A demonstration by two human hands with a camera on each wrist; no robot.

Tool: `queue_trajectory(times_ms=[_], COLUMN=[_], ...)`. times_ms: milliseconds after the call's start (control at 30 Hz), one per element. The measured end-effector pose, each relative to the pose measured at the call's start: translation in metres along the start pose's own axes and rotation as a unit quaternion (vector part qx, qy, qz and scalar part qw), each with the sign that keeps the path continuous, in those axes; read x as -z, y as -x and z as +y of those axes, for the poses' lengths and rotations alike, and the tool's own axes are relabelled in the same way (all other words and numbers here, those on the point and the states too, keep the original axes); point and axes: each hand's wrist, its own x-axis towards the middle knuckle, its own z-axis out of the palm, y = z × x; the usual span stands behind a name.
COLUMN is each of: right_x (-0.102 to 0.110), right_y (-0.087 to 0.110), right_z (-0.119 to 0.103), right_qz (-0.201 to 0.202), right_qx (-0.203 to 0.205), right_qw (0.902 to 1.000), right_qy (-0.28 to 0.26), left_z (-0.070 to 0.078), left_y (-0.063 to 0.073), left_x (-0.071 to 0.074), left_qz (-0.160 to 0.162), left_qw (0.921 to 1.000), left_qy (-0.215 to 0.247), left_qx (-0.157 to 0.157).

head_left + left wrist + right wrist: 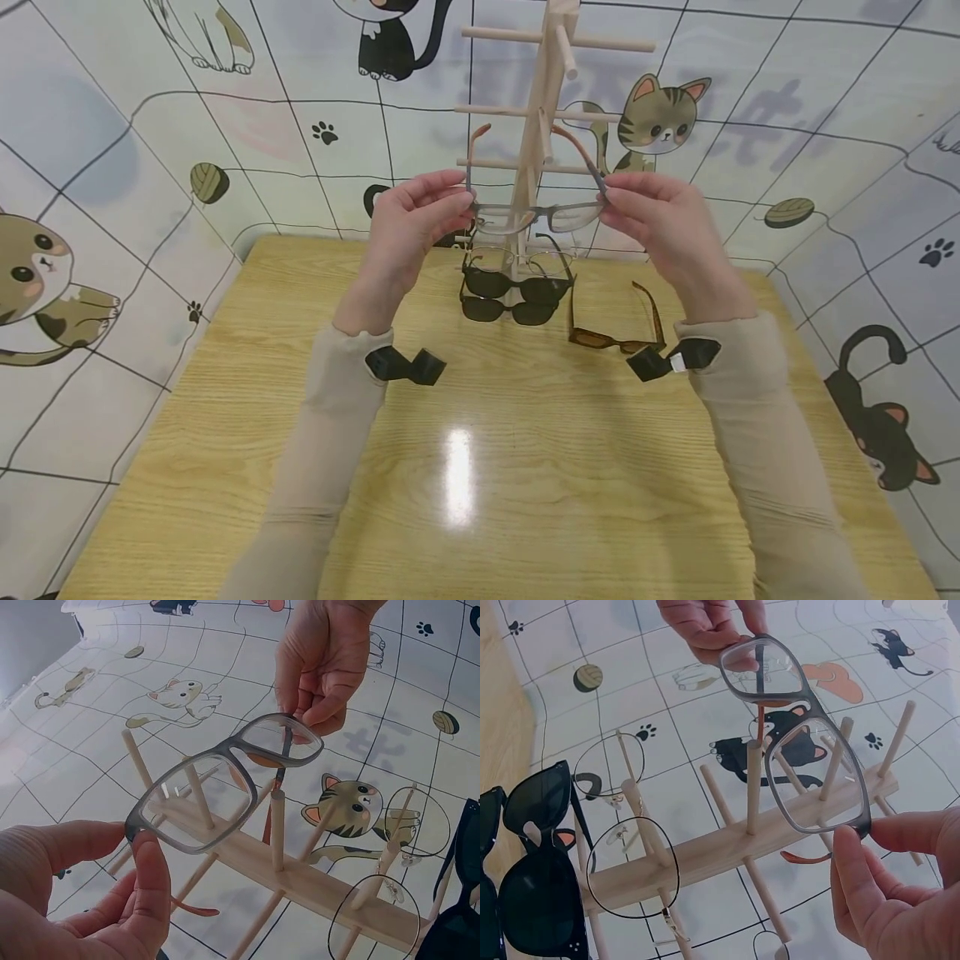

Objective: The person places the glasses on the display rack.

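Between both hands hangs a pair of grey-framed eyeglasses with orange temple tips, its arms unfolded and pointing toward the wall. My left hand pinches it at the left hinge, while the right hand pinches the opposite hinge. In both wrist views, thumb and fingers meet at the frame corners. Directly behind it stands a wooden peg rack. On lower pegs sit thin round wire glasses and two pairs of black sunglasses. Whether the grey pair touches a peg, I cannot tell.
Brown tortoiseshell sunglasses lie unfolded on the wooden table, right of the rack. Pegs stick out of the rack to both sides and forward. A wall covering with cartoon cats rises behind the table.
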Motion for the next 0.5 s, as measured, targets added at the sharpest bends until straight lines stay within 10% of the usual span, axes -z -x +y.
queue_trajectory(times_ms=[500], right_x=[0.0], right_y=[-0.019], right_z=[0.007], right_qz=[0.008], right_qx=[-0.032], right_qw=[0.9993], right_qy=[-0.017], left_z=[-0.005], left_y=[-0.021], left_x=[0.007], left_qz=[0.013], left_qw=[0.9984], left_qy=[0.022], left_qx=[0.05])
